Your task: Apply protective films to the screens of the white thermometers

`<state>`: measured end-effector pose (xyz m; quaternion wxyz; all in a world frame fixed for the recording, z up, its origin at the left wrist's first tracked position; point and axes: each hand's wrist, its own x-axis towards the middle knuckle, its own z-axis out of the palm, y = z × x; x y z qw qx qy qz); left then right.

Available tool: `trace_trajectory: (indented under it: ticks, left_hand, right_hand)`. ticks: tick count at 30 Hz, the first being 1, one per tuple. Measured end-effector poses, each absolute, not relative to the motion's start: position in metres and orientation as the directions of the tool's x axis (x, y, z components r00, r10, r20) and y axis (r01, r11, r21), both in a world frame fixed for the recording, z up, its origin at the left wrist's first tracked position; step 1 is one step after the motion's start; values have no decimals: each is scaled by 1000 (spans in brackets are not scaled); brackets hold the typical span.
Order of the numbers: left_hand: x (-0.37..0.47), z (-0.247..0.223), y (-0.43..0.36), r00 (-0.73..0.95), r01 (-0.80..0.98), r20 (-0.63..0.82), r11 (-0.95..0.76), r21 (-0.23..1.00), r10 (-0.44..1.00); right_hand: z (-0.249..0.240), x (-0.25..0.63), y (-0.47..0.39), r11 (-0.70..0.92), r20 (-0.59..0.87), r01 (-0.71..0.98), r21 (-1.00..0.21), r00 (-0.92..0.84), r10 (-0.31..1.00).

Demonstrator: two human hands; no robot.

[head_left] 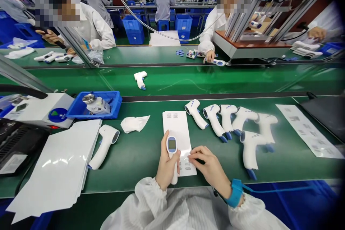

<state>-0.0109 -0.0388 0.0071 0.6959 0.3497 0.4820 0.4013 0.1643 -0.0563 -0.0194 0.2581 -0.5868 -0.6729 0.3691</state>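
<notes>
Upright in my left hand is a white infrared thermometer, its small grey screen facing me and my thumb across the handle. Under it lies a white label sheet with small printed blocks at its top and bottom. My right hand, with a blue wrist strap, has thumb and forefinger pinched over the sheet's lower right part. Whatever may be between those fingertips is too small to make out. Several more thermometers lie to the right, and a single thermometer rests at the left.
A stack of white sheets, a crumpled white paper and a blue tray with a metal-capped bottle are at left. A printed sheet lies right. Beyond, a green belt carries one thermometer; co-workers sit opposite.
</notes>
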Motion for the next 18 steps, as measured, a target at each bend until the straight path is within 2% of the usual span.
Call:
trace_trajectory:
  ticks: [7, 11, 13, 16, 18]
  left_hand:
    - [-12, 11, -36, 235, -190, -388, 434, 881, 891]
    - [-11, 9, -37, 236, -198, -368, 415, 888, 900]
    - [-11, 7, -37, 235, -207, -360, 408, 889, 903]
    - [-11, 6, -37, 233, -215, -357, 406, 888, 905]
    - [-12, 6, -37, 255, -161, -397, 444, 881, 881]
  right_hand:
    - [-15, 161, -50, 23, -127, 555, -832, -230, 965]
    - [-8, 156, -45, 39, -133, 608, -793, -235, 963]
    - [-2, 152, -45, 120, -83, 667, -735, -265, 961]
    - [13, 150, -52, 333, 2, 683, -651, -436, 900]
    - [27, 151, -58, 373, -52, 618, -692, -558, 828]
